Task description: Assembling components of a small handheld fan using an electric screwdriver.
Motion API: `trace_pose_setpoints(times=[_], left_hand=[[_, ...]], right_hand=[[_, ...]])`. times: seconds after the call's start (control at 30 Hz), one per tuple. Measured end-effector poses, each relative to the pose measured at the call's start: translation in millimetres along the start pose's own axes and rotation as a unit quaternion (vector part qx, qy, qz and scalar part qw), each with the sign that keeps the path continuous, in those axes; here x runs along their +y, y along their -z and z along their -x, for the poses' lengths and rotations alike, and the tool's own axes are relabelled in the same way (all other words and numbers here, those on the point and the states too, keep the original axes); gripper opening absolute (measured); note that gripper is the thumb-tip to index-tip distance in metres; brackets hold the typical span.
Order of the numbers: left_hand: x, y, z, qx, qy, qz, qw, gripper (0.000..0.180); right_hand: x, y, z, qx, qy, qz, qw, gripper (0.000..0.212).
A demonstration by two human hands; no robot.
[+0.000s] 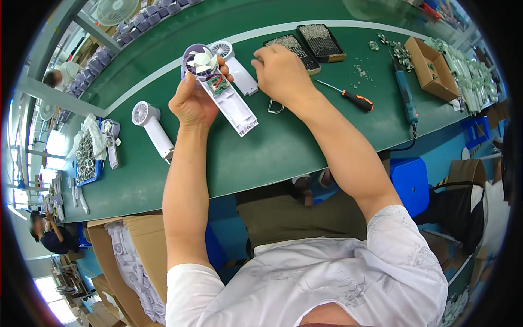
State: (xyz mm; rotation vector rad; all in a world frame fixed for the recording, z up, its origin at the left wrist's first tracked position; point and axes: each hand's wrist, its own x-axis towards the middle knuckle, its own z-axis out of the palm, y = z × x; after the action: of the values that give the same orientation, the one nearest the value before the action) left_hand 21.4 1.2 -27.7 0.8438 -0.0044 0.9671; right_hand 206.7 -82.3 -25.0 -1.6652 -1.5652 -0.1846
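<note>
My left hand (192,103) grips an opened handheld fan (234,110), its long white handle slanting down to the right. White blades (202,61) sit in the purple round head, and a small green circuit board (219,85) with wires shows just below them. Right of the fan, my right hand (280,73) hovers with its fingers curled and pressed together beside a black screw tray (315,66); whatever they pinch, if anything, is hidden. Between the hands lies a white fan cover (239,73) with a round grille. A metal loop (276,107) rests under my right wrist.
Another screw-filled tray (322,44) stands farther back. To the right lie a screwdriver (358,101), a blue electric screwdriver (404,92), and a cardboard box (430,71). A white fan (152,128) lies left, beyond it a blue tray (87,163) of metal rings. A carton (141,240) stands below.
</note>
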Motion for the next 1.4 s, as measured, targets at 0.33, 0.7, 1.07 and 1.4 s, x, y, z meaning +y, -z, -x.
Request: trace_pose_setpoints(times=[0.33,0.7,1.07,1.4], left_hand=[[-1.2,-5.5,-0.3,0.032,-0.018,-0.097,0.995,0.061],[0.1,-8.2,-2.2,0.021,-0.019,-0.153,0.988,0.056],[5.9,-20.8,-1.6,0.022,0.045,-0.243,0.969,0.050],[7.0,-13.3,-2.7,0.017,0.048,-0.248,0.967,0.052]], right_hand=[[-33.6,24.4,9.5,-0.099,-0.074,-0.377,0.918,0.014],[-29.6,18.1,7.6,-0.119,-0.136,-0.392,0.902,0.020],[-23.2,22.6,3.4,-0.118,-0.136,-0.354,0.918,0.022],[-24.9,25.7,4.2,-0.126,-0.120,-0.334,0.926,0.022]])
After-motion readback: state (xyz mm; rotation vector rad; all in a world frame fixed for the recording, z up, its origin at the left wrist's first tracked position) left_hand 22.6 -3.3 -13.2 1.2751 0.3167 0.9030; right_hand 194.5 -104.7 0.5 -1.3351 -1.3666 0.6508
